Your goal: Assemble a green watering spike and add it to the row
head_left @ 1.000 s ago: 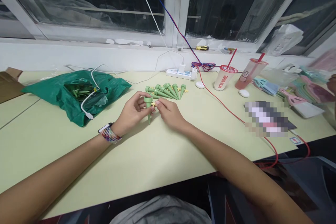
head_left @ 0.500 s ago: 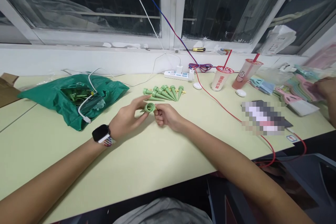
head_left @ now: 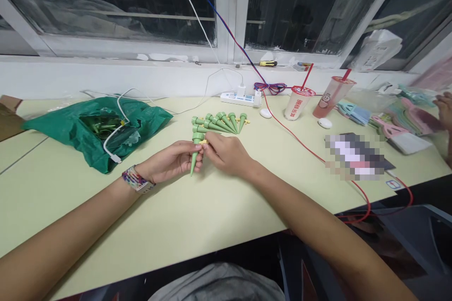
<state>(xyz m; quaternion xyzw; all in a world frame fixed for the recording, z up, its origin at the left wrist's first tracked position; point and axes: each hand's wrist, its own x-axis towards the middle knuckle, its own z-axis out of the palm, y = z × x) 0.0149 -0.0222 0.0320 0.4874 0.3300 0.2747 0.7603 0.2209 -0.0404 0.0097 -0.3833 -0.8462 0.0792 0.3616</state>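
Observation:
A green plant watering spike points down over the table, its wide screw collar on top. My left hand is closed round its body, palm turned partly up. At the spike's side sticks out a small yellow valve, which the fingers of my right hand pinch. Just beyond my hands lies a fanned row of several similar green spikes, some with yellow valves showing. To the left, a green plastic bag lies torn open with more green parts inside.
A white cable lies across the bag. Behind are a power strip and bundled red-blue wires. Two drink cups with straws, white round cases, a blurred phone-like object and pastel brushes and dustpans occupy the right. Another person's hand shows at the right edge.
The spike has turned from its open collar facing me to tip down. My left wrist has rolled palm-up, and my right hand has come over the valve. The other person's hand has shifted right.

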